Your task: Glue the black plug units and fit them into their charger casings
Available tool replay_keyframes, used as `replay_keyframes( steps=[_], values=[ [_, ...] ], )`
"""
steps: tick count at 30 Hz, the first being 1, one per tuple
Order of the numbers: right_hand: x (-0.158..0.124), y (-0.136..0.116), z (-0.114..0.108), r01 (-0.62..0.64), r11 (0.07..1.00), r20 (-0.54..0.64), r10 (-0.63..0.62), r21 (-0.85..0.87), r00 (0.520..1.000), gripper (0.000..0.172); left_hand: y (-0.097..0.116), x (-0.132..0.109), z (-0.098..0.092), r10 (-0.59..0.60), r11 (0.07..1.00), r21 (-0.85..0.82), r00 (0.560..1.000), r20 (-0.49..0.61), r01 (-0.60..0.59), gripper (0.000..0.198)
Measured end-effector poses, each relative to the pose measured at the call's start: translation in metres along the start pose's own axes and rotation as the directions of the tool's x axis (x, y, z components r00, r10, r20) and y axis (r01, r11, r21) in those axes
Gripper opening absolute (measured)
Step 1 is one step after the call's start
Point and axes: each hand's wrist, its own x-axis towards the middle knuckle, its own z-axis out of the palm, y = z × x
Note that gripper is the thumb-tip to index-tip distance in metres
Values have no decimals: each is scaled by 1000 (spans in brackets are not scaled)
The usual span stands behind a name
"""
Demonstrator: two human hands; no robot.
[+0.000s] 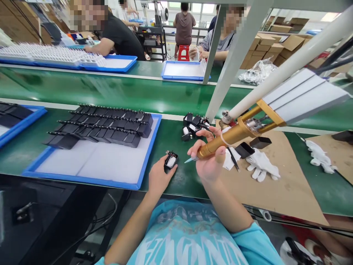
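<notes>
One open black case [171, 161] is being gripped by the left hand [159, 176] just right of the blue tray [82, 180]. Farther right of that tray, the right hand [209, 167] is clasping a gold dispenser [234, 137]. Black housings [118, 135] are lying in rows inside it; a white glove [263, 164] is lying well to its right.

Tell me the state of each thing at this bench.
Black case: open, white part showing inside
Left hand: holding the case
Gold dispenser: tilted, pale-blue tip angled downward
Right hand: gripping the dispenser
Blue tray beside left hand: partly filled with black units
White glove: unworn, lying on cardboard
</notes>
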Motion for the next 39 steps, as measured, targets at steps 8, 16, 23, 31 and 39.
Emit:
replay_keyframes(
  steps=[8, 16, 23, 31, 39],
  values=[
    [4, 8, 9, 33, 998, 45, -35, 50, 998, 45, 21, -3, -11, 58, 992, -113, 996, 72, -50, 40],
    [3, 6, 5, 41, 998, 62, -44, 48, 997, 39, 29, -7, -21, 123, 989, -82, 992, 32, -120, 38],
    [1, 4, 7, 51, 998, 56, -54, 47, 997, 44, 30, -7, -23, 128, 988, -87, 991, 38, -124, 37],
    [-3, 5, 18, 44, 990, 70, -54, 131, 996, 42, 26, -5, -8, 231, 966, -109, 972, -42, -234, 39],
    [-9, 4, 21, 17, 982, 156, -47, 187, 987, 31, 31, -1, -3, 397, 895, -155, 906, -145, -418, 36]
  ],
)
